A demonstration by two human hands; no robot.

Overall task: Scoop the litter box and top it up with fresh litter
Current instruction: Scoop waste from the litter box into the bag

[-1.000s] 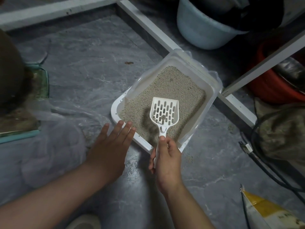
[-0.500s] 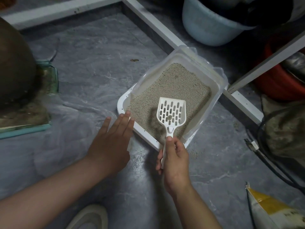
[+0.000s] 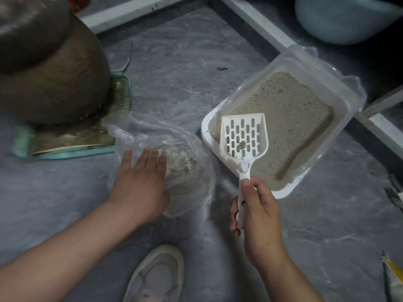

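- Right grip [image 3: 255, 212] wrapping curled fingers round the handle of the white slotted scoop [image 3: 243, 137], thumb lying along the top of the handle.
- Left grip [image 3: 140, 182] spreading flat with straight fingers, pressing down on the clear plastic bag [image 3: 174, 149] lying on the grey floor [image 3: 178, 68].
- Holding the scoop's head over the near left corner of the litter box [image 3: 346, 105], a small clump [image 3: 241, 144] sitting on the slots.
- Sitting skewed on the floor, the box holding a bed of grey litter [image 3: 290, 118]; a transparent liner overhanging its far rim.
- Leaving a narrow strip of bare floor between bag and box.
- Crowding the far side: a white frame bar [image 3: 257, 22] running just behind the box, and a pale blue basin [image 3: 340, 20] beyond it.
- Standing at far left, a big brown pot [image 3: 48, 68] on a teal tray [image 3: 72, 149], touching the bag's edge.
- Resting near the bottom edge, a pale shoe [image 3: 157, 277]; poking in at lower right, a yellow sack corner [image 3: 392, 271].
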